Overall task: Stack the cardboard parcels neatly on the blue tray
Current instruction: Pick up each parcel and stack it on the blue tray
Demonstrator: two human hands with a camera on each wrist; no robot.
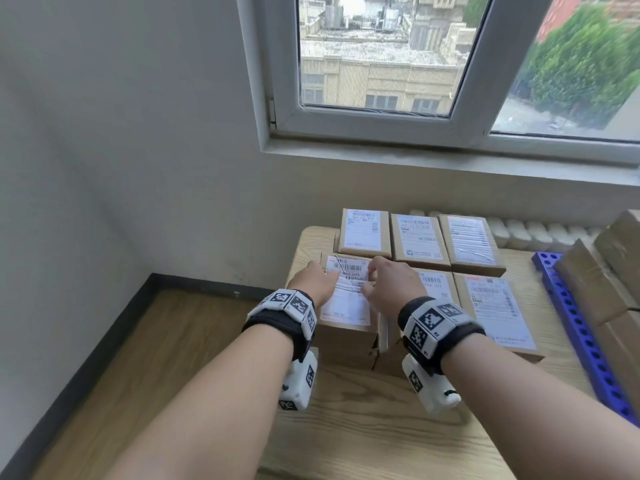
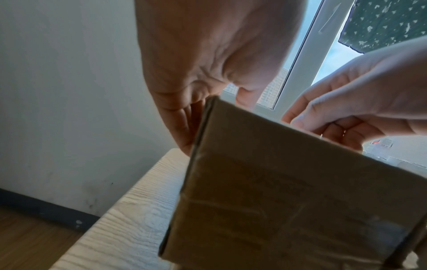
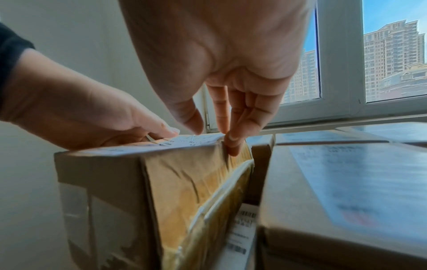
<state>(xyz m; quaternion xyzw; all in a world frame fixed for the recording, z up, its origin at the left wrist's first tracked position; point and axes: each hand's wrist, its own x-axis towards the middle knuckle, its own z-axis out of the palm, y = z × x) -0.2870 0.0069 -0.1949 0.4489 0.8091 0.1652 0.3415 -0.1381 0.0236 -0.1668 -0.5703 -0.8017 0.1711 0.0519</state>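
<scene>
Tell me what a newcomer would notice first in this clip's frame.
Both hands meet on one labelled parcel at the table's near-left corner: the left hand on its left edge, the right hand on its right edge. Five more labelled parcels lie in rows beside and behind it, below a large window. The blue tray, already bearing boxes, sits far right.

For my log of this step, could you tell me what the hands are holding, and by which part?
Both hands hold the near-left parcel by its top side edges: left hand on the left edge, right hand on the right.
</scene>
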